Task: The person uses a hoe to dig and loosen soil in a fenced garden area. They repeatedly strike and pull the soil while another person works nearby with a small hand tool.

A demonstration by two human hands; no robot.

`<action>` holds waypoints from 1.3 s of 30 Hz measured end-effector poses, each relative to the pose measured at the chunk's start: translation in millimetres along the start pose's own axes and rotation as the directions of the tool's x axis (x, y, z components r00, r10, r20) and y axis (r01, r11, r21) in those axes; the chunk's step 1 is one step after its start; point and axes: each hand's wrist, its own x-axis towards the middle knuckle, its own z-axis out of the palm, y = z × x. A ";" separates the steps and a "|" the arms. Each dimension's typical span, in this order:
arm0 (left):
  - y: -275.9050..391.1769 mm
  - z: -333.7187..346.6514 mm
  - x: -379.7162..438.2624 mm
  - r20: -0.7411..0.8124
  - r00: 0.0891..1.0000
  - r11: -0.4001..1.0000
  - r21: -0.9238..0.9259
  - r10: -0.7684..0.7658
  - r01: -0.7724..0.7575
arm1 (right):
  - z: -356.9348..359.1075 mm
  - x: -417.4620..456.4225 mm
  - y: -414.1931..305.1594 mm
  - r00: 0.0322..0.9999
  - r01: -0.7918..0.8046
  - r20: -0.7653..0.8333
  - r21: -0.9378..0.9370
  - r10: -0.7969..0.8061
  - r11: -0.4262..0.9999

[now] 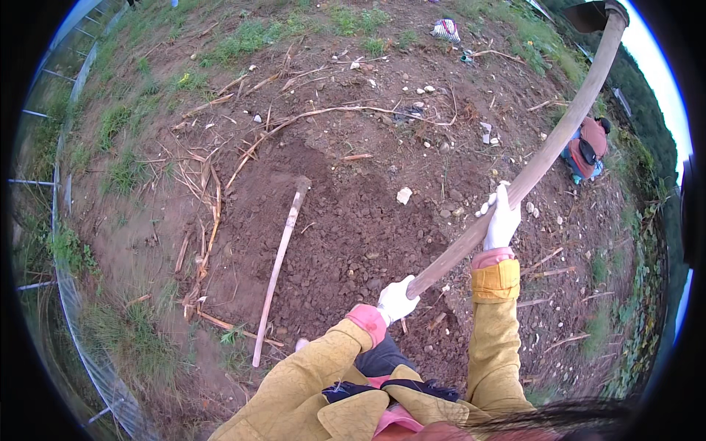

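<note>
Both my hands wear white gloves and hold the long wooden handle of a hoe (557, 132). Around the handle's lower end is my left hand (398, 299), close in front of my body. My right hand (503, 218) grips farther up the shaft. The hoe's metal head (588, 16) is raised at the upper right, with the sky behind part of it. Below the handle lies a patch of loose, broken brown soil (353, 242). A second wooden tool handle (280, 270) lies on that soil to the left, its far end caked with dirt.
Dry stalks (212, 220) curve around the soil's left and far sides. A pale stone (404, 195) sits on the soil. At the right, another person (589, 146) bends low. A striped bag (445, 31) lies far off. Netting on a metal frame (58, 215) runs along the left.
</note>
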 end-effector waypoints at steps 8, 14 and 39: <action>26.3 -13.9 89.9 -0.099 0.994 0.999 -0.017 0.047 -0.049 | 28.5 122.2 40.3 0.998 0.010 0.062 -0.015 -0.009 1.000; -143.9 22.7 -85.6 0.273 0.797 0.824 -0.026 -0.538 0.566 | -15.5 -72.2 337.0 0.640 -0.767 -0.043 -0.089 0.767 0.635; -157.8 -1.9 -201.7 0.015 0.970 0.931 0.282 -0.244 0.230 | -79.5 -139.5 222.2 0.604 -0.752 -0.068 0.280 0.794 0.597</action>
